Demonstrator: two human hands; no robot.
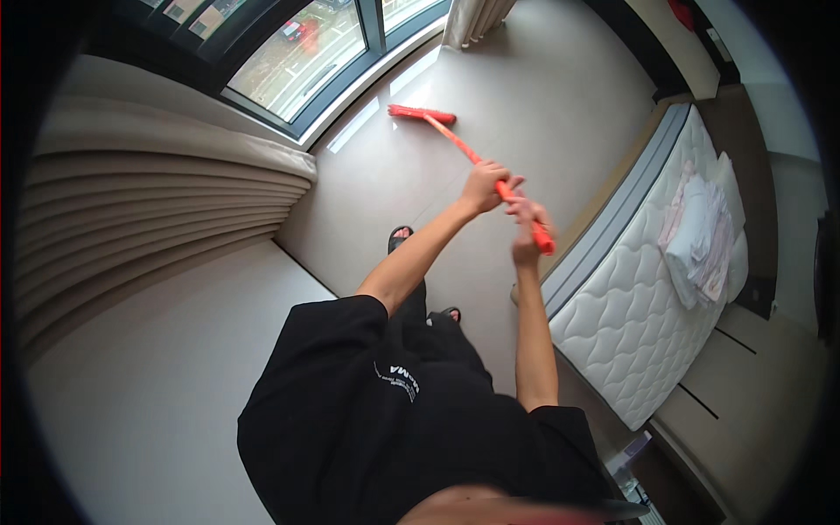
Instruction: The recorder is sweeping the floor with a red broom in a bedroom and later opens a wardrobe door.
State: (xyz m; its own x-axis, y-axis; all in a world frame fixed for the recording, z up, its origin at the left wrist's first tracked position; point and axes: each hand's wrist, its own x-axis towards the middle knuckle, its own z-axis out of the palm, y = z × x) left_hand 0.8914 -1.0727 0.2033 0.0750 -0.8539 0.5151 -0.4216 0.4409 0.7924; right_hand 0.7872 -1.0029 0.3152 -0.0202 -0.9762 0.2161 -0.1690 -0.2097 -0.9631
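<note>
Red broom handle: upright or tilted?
Tilted. The handle slants down from the blurred right hand near its top end, past the left hand, to the broom head out ahead near the window.

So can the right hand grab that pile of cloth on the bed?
Probably not from here: the right hand is near the end of the red broom handle, and bare mattress lies between it and the pile of cloth.

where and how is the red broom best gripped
Probably the upper handle, from the near side: it is slim and slants back this way, with the wide head at the far end. The left hand wraps it there.
</note>
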